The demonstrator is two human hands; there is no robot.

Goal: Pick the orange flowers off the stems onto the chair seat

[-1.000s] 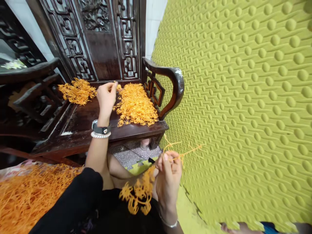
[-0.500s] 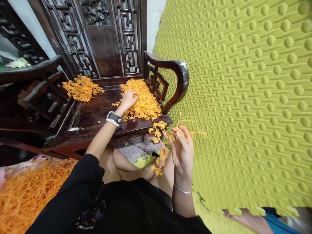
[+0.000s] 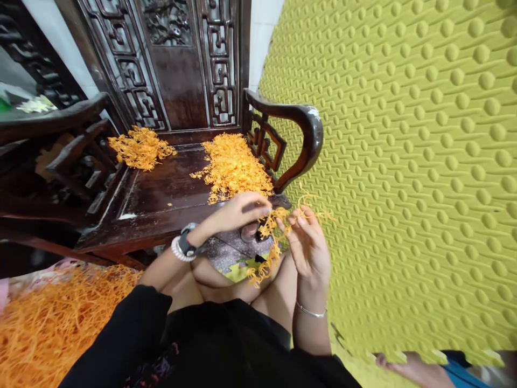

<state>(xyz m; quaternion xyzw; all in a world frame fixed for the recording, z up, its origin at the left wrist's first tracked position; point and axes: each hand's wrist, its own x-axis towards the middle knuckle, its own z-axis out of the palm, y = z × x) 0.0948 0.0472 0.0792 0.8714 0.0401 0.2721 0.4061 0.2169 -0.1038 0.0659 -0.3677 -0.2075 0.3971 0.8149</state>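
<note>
My right hand (image 3: 309, 245) is closed in a pinch on an orange plastic sprig (image 3: 274, 253), whose thin stems stick out to the right of the fingers. A chain of small branching pieces hangs from it over my lap. Close beside that chain is my left hand (image 3: 242, 211), its thumb and fingertips drawn together; whatever lies between them is too small to make out. Behind the left hand, a large pile of small orange plastic pieces (image 3: 236, 164) covers the right side of the dark wooden chair seat (image 3: 169, 188).
A smaller orange pile (image 3: 141, 148) lies at the seat's back left. Loose orange strands (image 3: 60, 323) are heaped at lower left. The curved armrest (image 3: 313, 134) stands close beyond my right hand, by yellow bumpy foam matting (image 3: 404, 188). Another person's limb (image 3: 416, 369) shows at lower right.
My left hand has come back from the large pile toward me and to the right, up to the sprig. My right hand keeps its hold on the sprig.
</note>
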